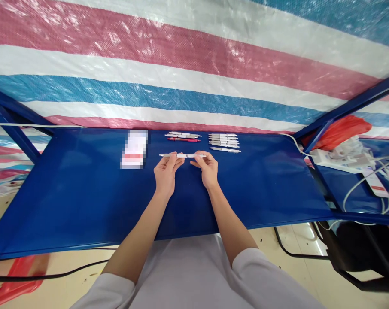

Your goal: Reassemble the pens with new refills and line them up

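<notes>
A white pen [186,156] lies level between my two hands, just above the blue table. My left hand [167,168] pinches it near the pointed tip, thumb over the barrel. On its other end, my right hand [208,168] is closed, with fingertips covering that end. Beyond my left hand lie several pens, among them a red pen [183,140] in front of white ones [183,134]. Further right, a row of several white pens [223,140] lies side by side, with a single white pen [225,149] a little nearer to me.
A blurred-out phone-like rectangle [134,149] lies on the blue table [94,201] at left. Striped plastic sheeting [181,68] hangs behind. To the right are a red plastic bag [342,132], a white power strip [338,159] and loose cables [345,195]. Blue metal posts [12,120] frame the table.
</notes>
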A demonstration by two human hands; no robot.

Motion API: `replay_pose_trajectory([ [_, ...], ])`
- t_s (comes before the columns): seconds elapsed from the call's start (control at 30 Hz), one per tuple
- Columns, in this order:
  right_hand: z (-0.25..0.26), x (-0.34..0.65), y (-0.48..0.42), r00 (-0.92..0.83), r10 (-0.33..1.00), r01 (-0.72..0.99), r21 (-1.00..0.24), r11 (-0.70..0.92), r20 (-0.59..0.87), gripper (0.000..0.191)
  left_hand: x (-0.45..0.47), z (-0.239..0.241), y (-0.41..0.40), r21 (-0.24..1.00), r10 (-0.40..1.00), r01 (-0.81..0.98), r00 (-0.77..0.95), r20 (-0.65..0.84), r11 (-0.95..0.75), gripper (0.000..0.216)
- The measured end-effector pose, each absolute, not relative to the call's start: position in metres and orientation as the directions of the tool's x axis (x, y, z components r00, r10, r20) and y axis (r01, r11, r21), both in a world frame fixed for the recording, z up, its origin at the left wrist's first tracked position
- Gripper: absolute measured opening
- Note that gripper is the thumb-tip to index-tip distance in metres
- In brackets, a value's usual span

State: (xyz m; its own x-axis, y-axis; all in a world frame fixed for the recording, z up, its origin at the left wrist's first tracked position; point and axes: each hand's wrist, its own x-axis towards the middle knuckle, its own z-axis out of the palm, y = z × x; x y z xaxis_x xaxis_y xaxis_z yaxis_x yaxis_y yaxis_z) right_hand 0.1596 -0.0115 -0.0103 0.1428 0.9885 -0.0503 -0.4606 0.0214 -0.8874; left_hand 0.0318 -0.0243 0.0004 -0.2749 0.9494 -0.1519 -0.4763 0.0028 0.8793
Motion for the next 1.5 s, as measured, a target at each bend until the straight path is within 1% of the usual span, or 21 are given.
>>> replay_pose_trajectory([
  [0.03,-0.009,0.159,-0.010,0.179,0.981,-0.511,-0.859,0.034,-0.068,0.025,0.030,-0.001,-0.025,0.921,0.961,-0.390,-0.252,-0.114,0.007,0.035],
  [0.1,-0.008,0.158,-0.004,0.253,0.958,-0.615,-0.787,0.051,-0.136,0.026,0.024,-0.001,-0.027,0.992,0.983,-0.125,-0.183,0.003,-0.026,0.032],
  [0.13,-0.007,0.159,-0.001,0.287,0.941,-0.657,-0.752,0.057,-0.179,0.027,0.020,-0.001,-0.027,0.997,0.991,0.041,-0.121,0.065,-0.061,0.031],
  [0.17,-0.007,0.159,0.002,0.315,0.925,-0.688,-0.722,0.067,-0.213,0.027,0.015,-0.001,-0.027,0.970,0.981,0.201,-0.110,0.158,-0.134,0.029],
  [0.2,-0.007,0.161,0.005,0.331,0.914,-0.713,-0.697,0.078,-0.236,0.026,0.010,0.000,-0.027,0.917,0.967,0.346,-0.085,0.240,-0.197,0.027],
  [0.27,-0.006,0.163,0.010,0.340,0.904,-0.761,-0.641,0.102,-0.260,0.022,0.001,0.000,-0.024,0.780,0.929,0.563,-0.057,0.365,-0.273,0.026],
  [0.33,-0.005,0.166,0.014,0.336,0.899,-0.813,-0.569,0.125,-0.282,0.016,-0.004,-0.001,-0.019,0.634,0.908,0.711,0.016,0.418,-0.305,0.027],
  [0.4,-0.004,0.168,0.017,0.325,0.900,-0.864,-0.478,0.157,-0.291,0.009,-0.007,-0.005,-0.012,0.506,0.897,0.792,0.112,0.429,-0.341,0.029],
  [0.47,-0.003,0.170,0.019,0.309,0.913,-0.900,-0.391,0.191,-0.265,0.012,-0.006,-0.010,-0.007,0.409,0.890,0.835,0.187,0.416,-0.367,0.032],
  [0.57,-0.002,0.174,0.022,0.265,0.944,-0.937,-0.284,0.204,-0.195,0.021,-0.003,-0.017,-0.002,0.305,0.884,0.864,0.276,0.377,-0.400,0.036],
  [0.67,-0.006,0.176,0.023,0.228,0.968,-0.959,-0.196,0.205,-0.105,0.029,-0.002,-0.024,-0.002,0.243,0.882,0.875,0.327,0.340,-0.418,0.041],
  [0.73,-0.011,0.176,0.023,0.231,0.971,-0.962,-0.167,0.218,-0.057,0.033,-0.002,-0.028,-0.003,0.219,0.882,0.878,0.350,0.317,-0.427,0.044],
  [0.87,-0.018,0.176,0.025,0.238,0.971,-0.961,-0.153,0.232,-0.021,0.034,-0.003,-0.030,-0.006,0.185,0.875,0.874,0.388,0.289,-0.449,0.049],
  [1.0,-0.019,0.176,0.029,0.221,0.975,-0.971,-0.100,0.219,-0.007,0.033,-0.003,-0.029,-0.005,0.186,0.880,0.876,0.390,0.272,-0.446,0.052],
  [1.2,-0.021,0.177,0.033,0.231,0.973,-0.970,-0.070,0.232,0.019,0.031,-0.002,-0.029,-0.003,0.180,0.884,0.881,0.385,0.266,-0.438,0.054],
  [1.27,-0.021,0.177,0.034,0.246,0.969,-0.965,-0.088,0.246,0.010,0.031,-0.001,-0.030,-0.003,0.167,0.882,0.883,0.386,0.271,-0.438,0.054],
  [1.4,-0.021,0.180,0.034,0.304,0.952,-0.939,-0.179,0.294,-0.028,0.031,0.000,-0.031,-0.002,0.163,0.882,0.886,0.379,0.281,-0.433,0.053],
  [1.5,-0.021,0.181,0.034,0.315,0.949,-0.934,-0.186,0.306,-0.024,0.030,0.000,-0.032,-0.002,0.182,0.884,0.886,0.365,0.292,-0.426,0.052],
])
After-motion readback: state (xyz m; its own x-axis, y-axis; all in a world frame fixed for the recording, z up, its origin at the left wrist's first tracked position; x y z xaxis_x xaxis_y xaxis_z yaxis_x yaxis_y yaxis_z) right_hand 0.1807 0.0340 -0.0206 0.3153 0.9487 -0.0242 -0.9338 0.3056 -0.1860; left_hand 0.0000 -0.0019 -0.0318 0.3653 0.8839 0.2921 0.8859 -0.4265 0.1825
